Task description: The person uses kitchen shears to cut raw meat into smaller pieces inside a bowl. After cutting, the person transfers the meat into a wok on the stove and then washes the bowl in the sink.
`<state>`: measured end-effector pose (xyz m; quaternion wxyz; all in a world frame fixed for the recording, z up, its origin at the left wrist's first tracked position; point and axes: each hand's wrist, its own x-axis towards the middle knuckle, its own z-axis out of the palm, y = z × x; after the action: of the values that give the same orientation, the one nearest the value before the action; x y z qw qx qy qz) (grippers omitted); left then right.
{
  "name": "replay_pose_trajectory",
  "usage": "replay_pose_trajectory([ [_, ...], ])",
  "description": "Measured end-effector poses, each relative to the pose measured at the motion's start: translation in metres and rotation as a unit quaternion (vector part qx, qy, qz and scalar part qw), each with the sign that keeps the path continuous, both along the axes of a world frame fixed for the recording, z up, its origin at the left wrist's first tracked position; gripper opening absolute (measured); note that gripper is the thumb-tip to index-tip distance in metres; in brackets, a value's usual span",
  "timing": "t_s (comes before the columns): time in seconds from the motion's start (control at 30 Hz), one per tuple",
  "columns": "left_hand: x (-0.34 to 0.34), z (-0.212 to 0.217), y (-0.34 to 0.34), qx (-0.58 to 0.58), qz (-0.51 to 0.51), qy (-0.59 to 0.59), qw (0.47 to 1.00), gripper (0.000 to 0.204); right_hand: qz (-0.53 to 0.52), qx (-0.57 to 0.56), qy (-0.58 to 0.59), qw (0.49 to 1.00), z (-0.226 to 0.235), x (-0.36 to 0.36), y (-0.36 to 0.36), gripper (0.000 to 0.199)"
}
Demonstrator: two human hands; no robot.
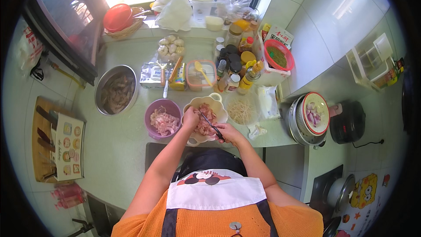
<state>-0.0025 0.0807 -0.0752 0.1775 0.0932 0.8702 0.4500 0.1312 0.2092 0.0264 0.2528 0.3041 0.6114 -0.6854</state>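
My right hand (226, 133) is closed round the black handles of a pair of scissors (208, 122). Its blades reach up and left over a cream bowl (222, 116) with side handles. Raw meat pieces (206, 128), pink and small, fill much of that bowl. At the bowl's left side my left hand (190, 118) pinches a piece of meat close to the blade tips; the fingers partly hide it. Just left of this hand stands a purple bowl (148, 125) with larger pale-pink raw meat (164, 121) in it.
A steel basin (99, 94) of shrimp stands left. Behind the bowls are a lidded container (201, 71) with a yellow spoon, mushrooms (170, 47) and several sauce bottles (248, 77). Rightward lie bean sprouts (240, 110) and stacked colanders (300, 120). A knife block (46, 142) is far left.
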Motion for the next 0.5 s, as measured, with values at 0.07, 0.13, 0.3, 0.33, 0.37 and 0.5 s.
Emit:
replay_pose_trajectory([
  [0.07,0.002,0.006,0.000,-0.001,-0.003,0.003,1.000,0.013,0.001,-0.001,-0.004,1.000,-0.001,-0.003,0.002,0.030],
  [0.13,0.004,0.009,-0.001,0.000,-0.008,0.010,1.000,0.013,0.000,-0.002,-0.005,1.000,-0.004,-0.005,0.002,0.029],
  [0.3,0.006,0.007,-0.001,-0.001,-0.023,0.040,0.999,0.011,-0.016,-0.010,0.005,1.000,-0.009,-0.009,0.003,0.027],
  [0.33,0.007,0.008,-0.002,-0.009,-0.028,0.048,0.998,0.011,-0.016,-0.009,0.009,1.000,-0.010,-0.009,0.004,0.027],
  [0.37,0.008,0.009,-0.002,-0.017,-0.032,0.055,0.998,0.011,-0.016,-0.009,0.014,1.000,-0.011,-0.009,0.005,0.027],
  [0.5,0.010,0.010,-0.002,-0.015,-0.045,0.058,0.997,0.012,-0.051,-0.014,0.026,0.998,-0.007,-0.005,0.006,0.027],
])
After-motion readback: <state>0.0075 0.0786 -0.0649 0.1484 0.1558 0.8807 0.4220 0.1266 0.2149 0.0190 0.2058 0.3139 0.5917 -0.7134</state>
